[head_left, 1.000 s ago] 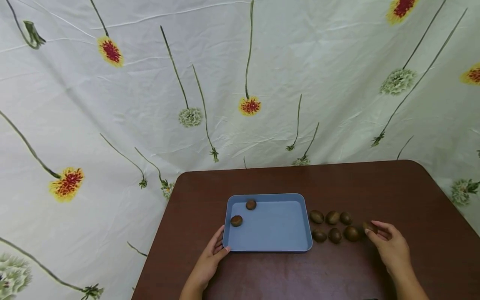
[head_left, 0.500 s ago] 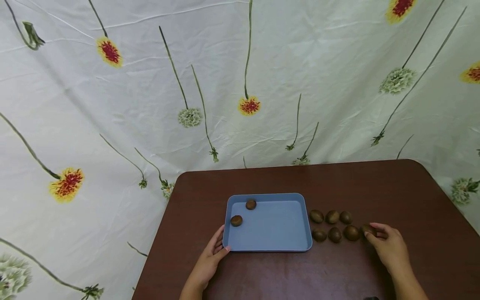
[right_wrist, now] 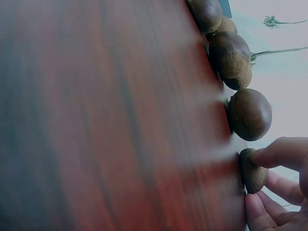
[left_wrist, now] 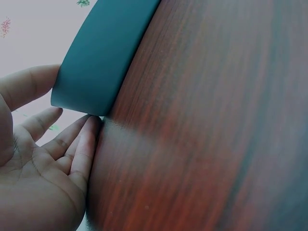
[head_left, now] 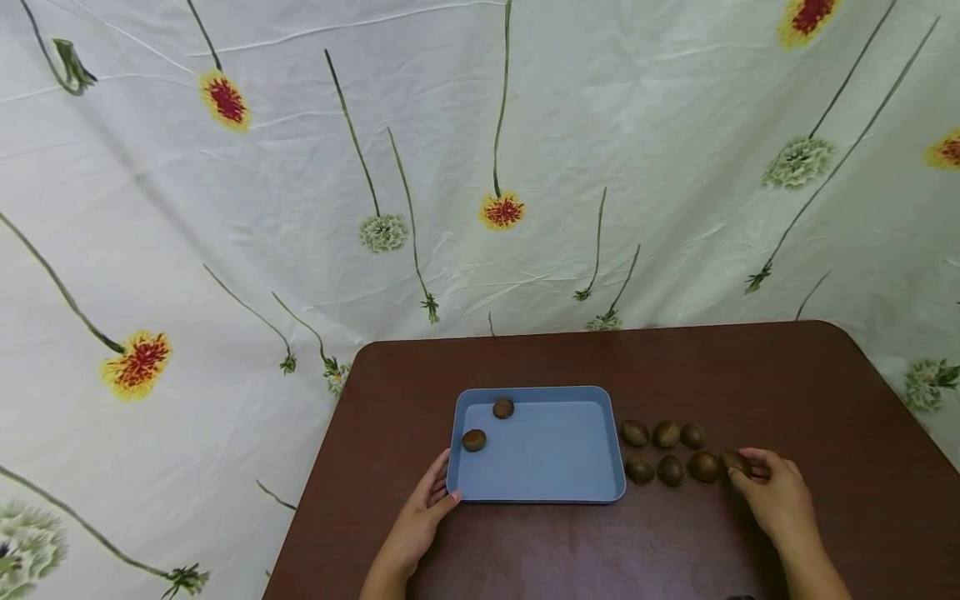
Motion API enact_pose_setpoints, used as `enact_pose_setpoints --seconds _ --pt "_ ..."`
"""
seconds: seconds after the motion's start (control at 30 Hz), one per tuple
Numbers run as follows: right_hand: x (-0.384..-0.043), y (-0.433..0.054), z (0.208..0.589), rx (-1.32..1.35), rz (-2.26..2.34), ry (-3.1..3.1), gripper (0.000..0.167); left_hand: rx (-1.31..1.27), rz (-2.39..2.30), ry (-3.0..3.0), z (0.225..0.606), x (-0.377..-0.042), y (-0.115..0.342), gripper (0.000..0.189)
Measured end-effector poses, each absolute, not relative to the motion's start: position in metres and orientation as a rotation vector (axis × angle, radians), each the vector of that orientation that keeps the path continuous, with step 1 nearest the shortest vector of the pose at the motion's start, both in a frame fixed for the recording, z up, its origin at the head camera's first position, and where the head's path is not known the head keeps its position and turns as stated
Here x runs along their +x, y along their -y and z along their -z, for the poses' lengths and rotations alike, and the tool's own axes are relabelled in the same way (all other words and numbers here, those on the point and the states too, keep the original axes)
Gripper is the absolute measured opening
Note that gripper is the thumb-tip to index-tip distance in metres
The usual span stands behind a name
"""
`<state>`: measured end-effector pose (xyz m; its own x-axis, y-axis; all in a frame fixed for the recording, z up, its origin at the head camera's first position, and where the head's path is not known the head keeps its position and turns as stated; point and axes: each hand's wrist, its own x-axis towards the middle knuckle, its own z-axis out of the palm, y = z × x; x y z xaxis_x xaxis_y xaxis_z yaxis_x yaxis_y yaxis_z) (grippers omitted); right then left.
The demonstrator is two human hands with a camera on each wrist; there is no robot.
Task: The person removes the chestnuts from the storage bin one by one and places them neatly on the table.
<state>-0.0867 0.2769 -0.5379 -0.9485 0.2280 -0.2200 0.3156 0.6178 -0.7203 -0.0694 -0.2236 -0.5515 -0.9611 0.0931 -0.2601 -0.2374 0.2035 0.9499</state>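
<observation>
My left hand (head_left: 422, 510) grips the near left corner of a blue tray (head_left: 540, 492), thumb at the front side and fingers along the left side. In the left wrist view the fingertips meet the tray wall (left_wrist: 103, 57) low by the table. Two brown chestnuts, one nearer (head_left: 474, 440) and one farther back (head_left: 503, 408), lie in the tray's left part. My right hand (head_left: 783, 500) pinches another chestnut (right_wrist: 252, 171) between thumb and fingers, low at the tabletop. It sits at the right end of the near row, beside a large round chestnut (head_left: 704, 467).
Several chestnuts (head_left: 666, 434) lie in two rows right of the tray, on a dark brown table (head_left: 555, 550) with rounded far corners. A white cloth (head_left: 450, 275) printed with flowers hangs behind the table. A small dark object (head_left: 741, 597) shows at the bottom edge.
My right hand has lowered slightly and shifted left with its chestnut, bringing it up to the end of the near row. The left hand and tray stay in place.
</observation>
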Motion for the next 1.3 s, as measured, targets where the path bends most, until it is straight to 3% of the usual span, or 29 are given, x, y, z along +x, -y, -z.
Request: enact_pose_setpoints --seconds 0.57,1.0,1.3 --pt "-0.087 -0.276 0.538 0.536 1.31 -2.682 0.063 -0.145 -1.825 -2.218 0.551 -0.07 0.223 0.07" --pt "-0.082 -0.261 0.526 0.746 1.446 -2.833 0.048 -0.146 -1.822 -2.223 0.551 -0.07 0.223 0.071" --pt "-0.083 -0.238 0.522 0.552 1.663 -2.868 0.041 -0.134 -1.829 -2.219 0.551 -0.07 0.223 0.071"
